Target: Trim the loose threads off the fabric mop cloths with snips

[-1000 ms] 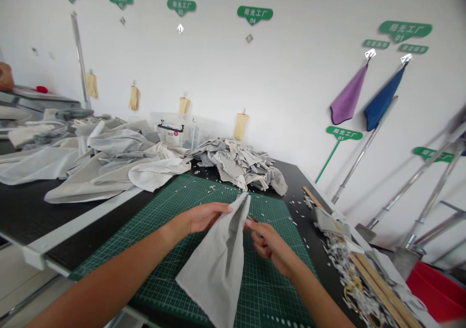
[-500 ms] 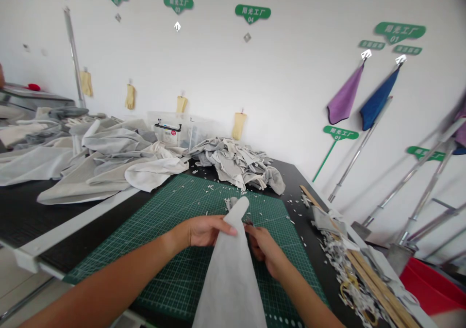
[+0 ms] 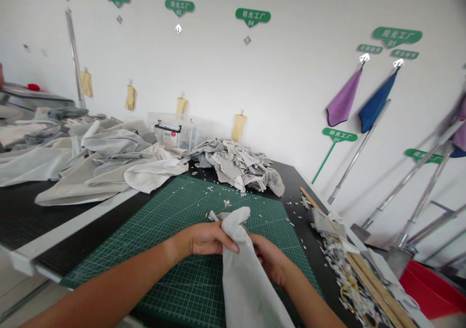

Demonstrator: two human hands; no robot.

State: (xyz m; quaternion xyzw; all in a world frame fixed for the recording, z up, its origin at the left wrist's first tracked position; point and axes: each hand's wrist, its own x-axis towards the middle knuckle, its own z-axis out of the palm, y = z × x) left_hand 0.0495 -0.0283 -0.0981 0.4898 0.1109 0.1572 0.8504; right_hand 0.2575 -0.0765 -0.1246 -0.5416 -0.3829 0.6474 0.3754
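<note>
A long, light grey fabric piece (image 3: 245,274) hangs toward me over the green cutting mat (image 3: 160,231); its narrow top end is folded over. My left hand (image 3: 207,238) pinches it near that end, thumb in front. My right hand (image 3: 272,259) is closed behind the right edge of the fabric. Its fingertips are hidden, so what they hold cannot be made out. A small grey fabric flap (image 3: 215,216) sticks out to the left behind the folded end. Small white scraps (image 3: 227,203) lie on the mat just beyond.
Large grey fabric pieces (image 3: 105,158) are heaped at the left, and a smaller heap (image 3: 236,160) lies beyond the mat beside a clear plastic box (image 3: 171,134). Along the right edge are wooden strips (image 3: 374,282), scraps and yellow-handled scissors (image 3: 345,289). A red bin (image 3: 429,289) stands beyond.
The narrow end of the fabric has gone from upright and flat to folded over and twisted. The fabric's lower part has swung right. Both hands have lowered slightly.
</note>
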